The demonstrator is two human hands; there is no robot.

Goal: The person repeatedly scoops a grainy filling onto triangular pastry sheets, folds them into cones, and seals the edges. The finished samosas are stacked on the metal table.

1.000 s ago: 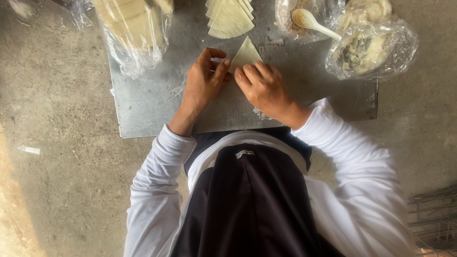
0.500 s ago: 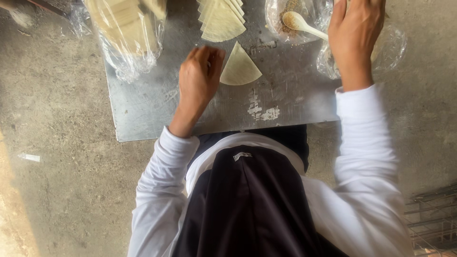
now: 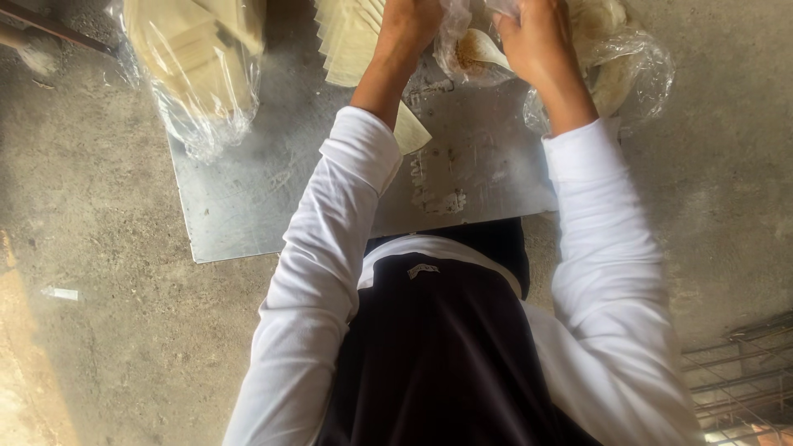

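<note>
Filling bag (image 3: 471, 58) | both hands' fingers at its plastic, grip unclear | spoon (image 3: 483, 48) inside

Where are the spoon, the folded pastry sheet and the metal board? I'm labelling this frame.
spoon (image 3: 486, 48), head view, on its pale bowl.
folded pastry sheet (image 3: 410, 132), head view, on the corner beside the sleeve.
metal board (image 3: 248, 206), head view, on its bare lower-left part.

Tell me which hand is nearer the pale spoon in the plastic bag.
Right. The right hand sits just beside the pale spoon, at the plastic bag; the left hand is a little farther off, at the bag's other side.
</note>
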